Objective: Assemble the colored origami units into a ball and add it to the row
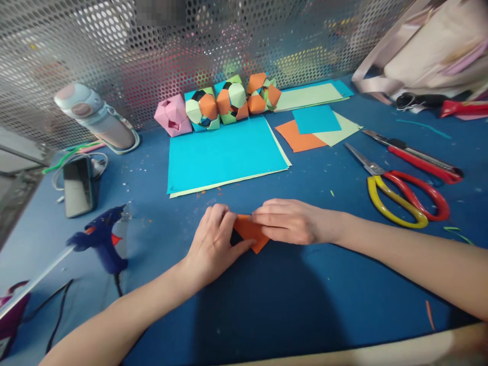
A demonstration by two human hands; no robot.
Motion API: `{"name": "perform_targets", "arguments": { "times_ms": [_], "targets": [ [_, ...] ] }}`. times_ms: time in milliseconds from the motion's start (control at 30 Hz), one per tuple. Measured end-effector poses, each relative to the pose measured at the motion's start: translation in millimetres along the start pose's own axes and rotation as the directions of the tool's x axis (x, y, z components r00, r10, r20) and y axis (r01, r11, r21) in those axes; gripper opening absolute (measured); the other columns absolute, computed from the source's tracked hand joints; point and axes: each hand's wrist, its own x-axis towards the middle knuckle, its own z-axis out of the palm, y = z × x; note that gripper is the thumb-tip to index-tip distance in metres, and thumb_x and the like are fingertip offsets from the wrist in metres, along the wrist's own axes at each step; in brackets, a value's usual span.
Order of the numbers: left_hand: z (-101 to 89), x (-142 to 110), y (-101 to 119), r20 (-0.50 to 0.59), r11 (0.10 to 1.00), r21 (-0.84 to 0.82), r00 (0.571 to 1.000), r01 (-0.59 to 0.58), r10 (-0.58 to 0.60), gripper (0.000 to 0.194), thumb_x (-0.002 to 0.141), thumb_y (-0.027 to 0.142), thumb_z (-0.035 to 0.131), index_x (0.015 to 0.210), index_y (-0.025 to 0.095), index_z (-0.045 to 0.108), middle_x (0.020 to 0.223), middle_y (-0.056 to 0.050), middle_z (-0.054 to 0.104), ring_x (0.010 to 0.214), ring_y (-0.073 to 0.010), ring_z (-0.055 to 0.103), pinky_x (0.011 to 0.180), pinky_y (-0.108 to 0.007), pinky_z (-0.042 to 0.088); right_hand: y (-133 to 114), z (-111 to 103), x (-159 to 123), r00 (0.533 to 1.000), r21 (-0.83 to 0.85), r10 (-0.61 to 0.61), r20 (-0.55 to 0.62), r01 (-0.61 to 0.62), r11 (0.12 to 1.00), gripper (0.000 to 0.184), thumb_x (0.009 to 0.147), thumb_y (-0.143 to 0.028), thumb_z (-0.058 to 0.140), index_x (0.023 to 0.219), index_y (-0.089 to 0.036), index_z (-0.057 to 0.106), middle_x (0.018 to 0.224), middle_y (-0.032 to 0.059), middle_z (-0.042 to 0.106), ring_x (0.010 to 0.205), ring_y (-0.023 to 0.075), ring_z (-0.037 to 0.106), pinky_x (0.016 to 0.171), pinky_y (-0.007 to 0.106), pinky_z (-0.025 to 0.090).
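A small piece of orange paper (252, 233), seemingly folded, lies on the blue tabletop near the middle of the head view. My left hand (213, 239) grips its left side, thumb on the lower edge and curled fingers at the top. From the right, my right hand (290, 222) holds the upper right part, its fingers pressed together on the paper. Both hands hide portions of the sheet, so its exact fold does not show. Just beyond my hands is a stack of blue and pale green sheets (224, 157).
Several folded paper balls (232, 101) line the metal mesh. Small paper squares (316, 122), scissors (396, 190) and a red box cutter (419, 157) lie right. At left are a glue gun (101, 236), a phone (79, 185) and a bottle (97, 119). A bag (438, 46) sits back right.
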Motion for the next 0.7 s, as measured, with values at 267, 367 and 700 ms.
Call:
{"name": "perform_targets", "arguments": {
  "times_ms": [267, 367, 700],
  "targets": [
    [1.0, -1.3, 0.6, 0.011, 1.000, 0.025, 1.000, -0.010, 0.010, 0.033, 0.079, 0.037, 0.071, 0.095, 0.015, 0.053, 0.096, -0.010, 0.054, 0.089, -0.0259, 0.053, 0.077, -0.042, 0.050, -0.1, -3.7, 2.3, 0.999, -0.037, -0.035, 0.024, 0.036, 0.999, 0.031, 0.100, -0.014, 0.038, 0.085, -0.012, 0.066, 0.102, 0.0151, 0.070, 0.094, 0.0201, 0.063, 0.082, 0.040, 0.055],
    [1.3, -1.7, 1.0, 0.014, 1.000, 0.019, 1.000, -0.008, 0.007, 0.034, 0.078, 0.038, 0.071, 0.097, 0.015, 0.054, 0.096, -0.011, 0.054, 0.090, -0.0265, 0.053, 0.076, -0.043, 0.050, -0.4, -4.0, 3.0, 1.000, 0.001, -0.020, 0.009, 0.020, 1.000, 0.031, 0.100, -0.014, 0.039, 0.086, -0.011, 0.066, 0.100, 0.0156, 0.070, 0.092, 0.0206, 0.063, 0.081, 0.039, 0.055],
    [0.1, -2.2, 1.7, 0.022, 0.999, 0.029, 1.000, -0.018, 0.018, 0.033, 0.084, 0.041, 0.064, 0.100, 0.014, 0.054, 0.098, -0.012, 0.054, 0.091, -0.0268, 0.053, 0.076, -0.043, 0.050, -1.1, -4.6, 1.8, 1.000, 0.056, 0.010, 0.019, -0.011, 0.998, 0.028, 0.099, -0.014, 0.040, 0.088, -0.010, 0.066, 0.102, 0.0158, 0.069, 0.095, 0.0207, 0.061, 0.082, 0.039, 0.054]
  ]
}}
